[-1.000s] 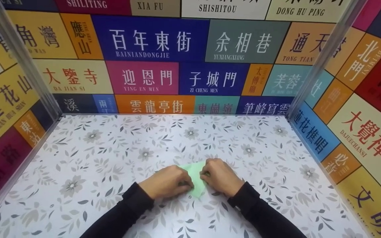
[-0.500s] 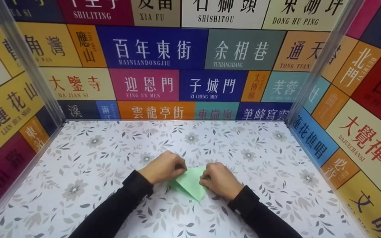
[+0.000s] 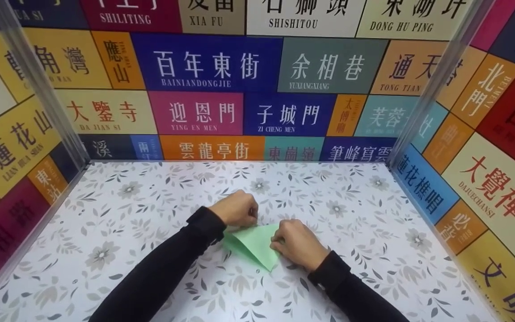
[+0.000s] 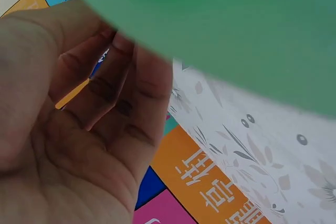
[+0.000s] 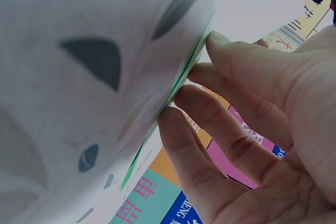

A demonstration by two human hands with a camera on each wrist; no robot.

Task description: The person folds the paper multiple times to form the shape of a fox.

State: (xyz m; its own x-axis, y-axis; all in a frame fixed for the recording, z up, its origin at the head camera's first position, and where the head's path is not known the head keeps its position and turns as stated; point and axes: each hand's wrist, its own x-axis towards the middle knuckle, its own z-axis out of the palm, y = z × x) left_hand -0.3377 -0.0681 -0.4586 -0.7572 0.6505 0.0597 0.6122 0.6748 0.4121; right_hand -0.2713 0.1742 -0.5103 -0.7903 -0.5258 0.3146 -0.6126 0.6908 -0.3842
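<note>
A light green sheet of paper (image 3: 254, 243) lies folded on the table in the head view, a flap raised along its left side and a pointed corner toward the person. At its far edge, my left hand (image 3: 238, 208) pinches the paper with bent fingers; the sheet hides the fingertips in the left wrist view, where green paper (image 4: 226, 30) fills the top. My right hand (image 3: 300, 243) holds the paper's right side with curled fingers. In the right wrist view, the thumb and fingertips (image 5: 173, 121) meet the thin green paper edge (image 5: 184, 72) against the tabletop.
The white table (image 3: 159, 192) has a grey leaf and flower print. Walls with colourful sign panels (image 3: 208, 62) rise behind and at both sides, with clear corner strips (image 3: 436, 85). Dark sleeves (image 3: 159, 268) cover both forearms.
My left hand has moved from the paper's near left side up to its far edge, and the flap at the left has opened out. My right hand stays at the right side.
</note>
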